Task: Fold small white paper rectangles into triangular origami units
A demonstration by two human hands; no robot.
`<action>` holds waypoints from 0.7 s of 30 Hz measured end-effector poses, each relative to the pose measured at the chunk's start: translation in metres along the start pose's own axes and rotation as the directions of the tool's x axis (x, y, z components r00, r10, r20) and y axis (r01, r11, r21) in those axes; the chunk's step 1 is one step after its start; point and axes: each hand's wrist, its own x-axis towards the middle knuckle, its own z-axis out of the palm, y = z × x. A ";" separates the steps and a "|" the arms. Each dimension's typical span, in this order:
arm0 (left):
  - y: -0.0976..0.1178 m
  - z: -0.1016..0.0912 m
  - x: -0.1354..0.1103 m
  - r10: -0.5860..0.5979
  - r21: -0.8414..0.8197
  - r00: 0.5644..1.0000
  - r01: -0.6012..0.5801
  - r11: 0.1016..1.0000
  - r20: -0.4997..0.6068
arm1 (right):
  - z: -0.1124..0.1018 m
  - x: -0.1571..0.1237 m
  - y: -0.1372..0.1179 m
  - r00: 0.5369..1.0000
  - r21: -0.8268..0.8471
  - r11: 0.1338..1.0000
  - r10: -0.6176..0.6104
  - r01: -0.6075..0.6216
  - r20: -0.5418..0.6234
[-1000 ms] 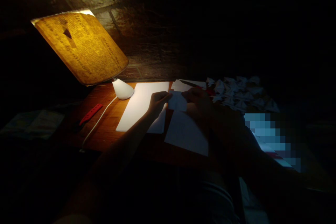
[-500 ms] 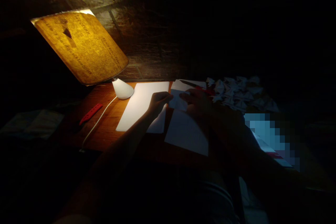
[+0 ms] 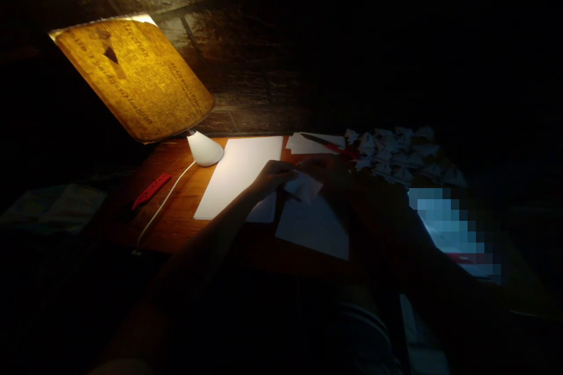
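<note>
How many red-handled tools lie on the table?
2: one red tool left of the lamp base, one dark-bladed tool partly over the back paper. Darkness may hide more.
</note>
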 end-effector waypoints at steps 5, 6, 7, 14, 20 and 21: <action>0.000 -0.002 0.001 -0.005 -0.053 1.000 0.006 0.999 0.025 | -0.010 0.001 -0.003 0.988 -0.055 0.997 0.062 -0.055 0.139; 0.000 -0.003 0.001 -0.015 -0.056 0.999 0.017 0.998 0.037 | -0.011 0.001 -0.003 0.986 -0.056 0.996 0.071 -0.064 0.148; -0.001 -0.003 0.001 -0.025 -0.051 0.998 0.028 0.998 0.056 | -0.011 0.002 -0.002 0.987 -0.069 0.996 0.071 -0.062 0.145; -0.007 0.000 0.002 0.075 0.124 0.997 -0.077 0.989 0.023 | -0.002 -0.001 -0.001 0.997 -0.201 0.977 -0.071 0.074 0.021; -0.006 0.002 0.004 0.083 0.079 0.994 -0.078 0.994 -0.066 | 0.001 -0.001 -0.003 0.995 -0.170 0.983 -0.081 0.070 -0.060; -0.006 0.002 0.004 0.075 0.057 0.994 -0.070 0.996 -0.085 | 0.000 0.000 -0.002 0.994 -0.161 0.985 -0.077 0.064 -0.078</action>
